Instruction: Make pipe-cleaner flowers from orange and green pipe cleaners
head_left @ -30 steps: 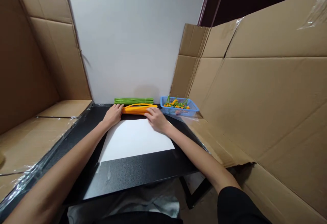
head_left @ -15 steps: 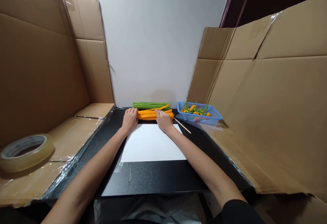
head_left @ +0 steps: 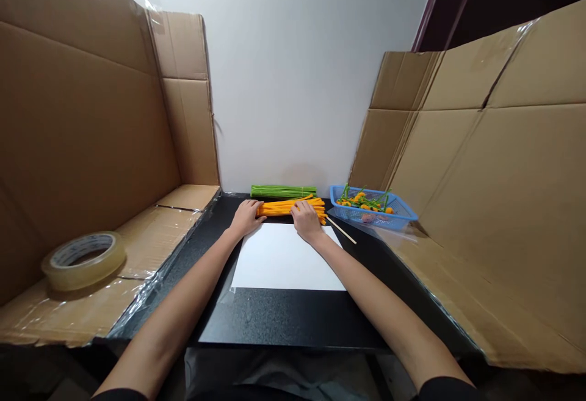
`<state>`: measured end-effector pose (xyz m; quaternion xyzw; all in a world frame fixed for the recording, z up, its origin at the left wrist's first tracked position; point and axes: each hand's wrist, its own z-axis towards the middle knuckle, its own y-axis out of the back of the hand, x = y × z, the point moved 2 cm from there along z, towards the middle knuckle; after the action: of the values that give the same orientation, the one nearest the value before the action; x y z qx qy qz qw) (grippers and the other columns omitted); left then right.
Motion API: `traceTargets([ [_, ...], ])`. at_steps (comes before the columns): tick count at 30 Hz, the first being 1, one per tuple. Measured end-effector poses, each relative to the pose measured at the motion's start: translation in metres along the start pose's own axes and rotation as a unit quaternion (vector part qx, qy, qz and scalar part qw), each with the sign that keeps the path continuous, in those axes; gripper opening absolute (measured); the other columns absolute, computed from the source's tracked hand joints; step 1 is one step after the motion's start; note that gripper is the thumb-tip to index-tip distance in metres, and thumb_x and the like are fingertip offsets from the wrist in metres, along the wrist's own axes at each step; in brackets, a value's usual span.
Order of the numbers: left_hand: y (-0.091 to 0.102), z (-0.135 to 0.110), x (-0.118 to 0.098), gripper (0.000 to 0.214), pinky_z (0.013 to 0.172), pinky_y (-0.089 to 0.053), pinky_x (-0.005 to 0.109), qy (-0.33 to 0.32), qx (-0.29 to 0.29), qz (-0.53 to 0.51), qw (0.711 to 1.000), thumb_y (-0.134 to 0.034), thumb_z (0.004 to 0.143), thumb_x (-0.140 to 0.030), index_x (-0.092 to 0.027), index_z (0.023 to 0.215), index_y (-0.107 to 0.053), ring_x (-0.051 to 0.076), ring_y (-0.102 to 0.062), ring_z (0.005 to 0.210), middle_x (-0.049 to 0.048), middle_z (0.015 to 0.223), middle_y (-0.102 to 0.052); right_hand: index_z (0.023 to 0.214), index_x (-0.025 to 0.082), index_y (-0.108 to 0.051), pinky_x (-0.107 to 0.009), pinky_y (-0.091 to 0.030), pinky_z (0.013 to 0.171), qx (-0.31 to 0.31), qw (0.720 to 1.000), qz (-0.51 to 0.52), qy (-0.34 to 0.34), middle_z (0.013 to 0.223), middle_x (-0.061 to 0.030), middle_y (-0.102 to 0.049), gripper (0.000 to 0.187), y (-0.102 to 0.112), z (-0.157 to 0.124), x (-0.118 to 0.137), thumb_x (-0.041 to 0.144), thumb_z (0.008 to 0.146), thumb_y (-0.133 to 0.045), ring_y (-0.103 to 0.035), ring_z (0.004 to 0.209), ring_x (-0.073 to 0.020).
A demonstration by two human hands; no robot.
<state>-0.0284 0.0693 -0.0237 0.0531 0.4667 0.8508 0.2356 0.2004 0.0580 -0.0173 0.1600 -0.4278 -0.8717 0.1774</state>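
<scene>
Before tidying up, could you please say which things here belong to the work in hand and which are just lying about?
Likely in use:
long orange strips, touched by left hand and right hand
bundle of thin green strips
blue plastic basket holding orange-green pieces
white rectangular sheet

Apparently lying about:
roll of clear tape
thin pale stick

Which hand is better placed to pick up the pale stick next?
Likely the right hand: it's nearer the pale stick; the left hand is at the left end of the orange bundle.
</scene>
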Motion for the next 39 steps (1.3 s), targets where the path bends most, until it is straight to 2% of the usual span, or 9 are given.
traceTargets([
  [3,-0.002,-0.001,0.004,0.051,0.11,-0.045,0.042,-0.005,0.011,-0.006,1.0,-0.068,0.088,-0.032,-0.016,0.136,-0.06,0.029,-0.059,0.122,0.0132,0.13,-0.066,0.101,0.014,-0.068,-0.035,-0.041,0.084,0.014,1.0,0.007,-0.003,0.103,-0.0138,-0.07,0.029,-0.001,0.0,0.001,0.017,0.104,-0.039,-0.06,0.098,-0.0262],
  [6,-0.002,-0.002,0.005,0.048,0.112,-0.044,0.042,-0.002,0.013,-0.009,1.0,-0.065,0.09,-0.024,-0.015,0.137,-0.059,0.028,-0.058,0.125,0.0133,0.133,-0.066,0.108,0.015,-0.065,-0.031,-0.04,0.074,0.023,1.0,0.017,-0.01,0.1,-0.0108,-0.072,0.025,-0.001,-0.002,0.001,0.03,0.106,-0.045,-0.065,0.091,-0.0234],
  [10,0.0,-0.001,0.008,0.053,0.113,-0.043,0.044,0.024,0.007,-0.005,1.0,-0.067,0.088,-0.023,-0.01,0.138,-0.056,0.031,-0.057,0.128,0.0188,0.135,-0.064,0.105,0.017,-0.067,-0.03,-0.037,0.067,0.024,0.999,0.012,-0.031,0.098,-0.0105,-0.073,0.032,0.002,-0.004,0.0,0.039,0.106,-0.044,-0.067,0.085,-0.0225],
  [13,0.001,0.0,0.009,0.048,0.109,-0.045,0.043,0.037,0.013,-0.003,0.999,-0.07,0.087,-0.025,-0.011,0.132,-0.06,0.031,-0.061,0.123,0.018,0.131,-0.066,0.095,0.017,-0.07,-0.031,-0.035,0.067,0.022,0.999,0.002,-0.036,0.093,-0.0113,-0.073,0.039,0.004,-0.003,-0.001,0.038,0.107,-0.039,-0.066,0.083,-0.0223],
  [21,0.0,0.001,0.012,0.039,0.109,-0.045,0.044,0.031,0.033,0.007,0.999,-0.067,0.088,-0.027,-0.018,0.126,-0.065,0.031,-0.063,0.122,0.015,0.129,-0.069,0.092,0.014,-0.072,-0.033,-0.033,0.071,0.008,1.0,-0.009,-0.027,0.092,-0.0146,-0.073,0.039,0.008,0.005,-0.01,0.036,0.106,-0.042,-0.064,0.085,-0.0244],
  [30,-0.002,0.0,0.019,0.038,0.104,-0.05,0.041,0.053,0.03,0.019,0.998,-0.066,0.088,-0.027,-0.02,0.125,-0.065,0.031,-0.066,0.118,0.0143,0.126,-0.071,0.09,0.014,-0.07,-0.035,-0.033,0.071,-0.038,0.993,-0.018,-0.108,0.09,-0.0147,-0.073,0.037,0.012,-0.003,-0.05,0.029,0.105,-0.04,-0.061,0.082,-0.025],
  [33,-0.002,-0.002,0.024,0.042,0.109,-0.047,0.045,0.079,0.007,0.031,0.996,-0.063,0.087,-0.023,-0.018,0.129,-0.062,0.033,-0.061,0.126,0.0159,0.129,-0.068,0.086,0.013,-0.069,-0.036,-0.032,0.071,-0.062,0.987,-0.022,-0.15,0.087,-0.0164,-0.071,0.041,0.016,-0.006,-0.067,0.028,0.105,-0.036,-0.059,0.081,-0.0269],
  [36,0.0,-0.003,0.023,0.056,0.12,-0.036,0.052,0.094,-0.019,0.04,0.995,-0.063,0.085,-0.023,-0.013,0.14,-0.054,0.037,-0.048,0.141,0.0196,0.142,-0.059,0.084,0.016,-0.066,-0.035,-0.031,0.072,-0.071,0.986,-0.012,-0.152,0.084,-0.0144,-0.071,0.042,0.02,-0.007,-0.072,0.028,0.105,-0.033,-0.058,0.082,-0.0266],
  [39,0.008,-0.003,0.009,0.075,0.125,-0.029,0.051,0.041,-0.06,0.026,0.997,-0.063,0.086,-0.029,-0.011,0.154,-0.036,0.034,-0.037,0.15,0.0192,0.157,-0.045,0.085,0.018,-0.064,-0.034,-0.031,0.072,-0.066,0.99,0.011,-0.121,0.083,-0.0115,-0.07,0.04,0.022,-0.004,-0.062,0.028,0.106,-0.032,-0.058,0.08,-0.0245],
])
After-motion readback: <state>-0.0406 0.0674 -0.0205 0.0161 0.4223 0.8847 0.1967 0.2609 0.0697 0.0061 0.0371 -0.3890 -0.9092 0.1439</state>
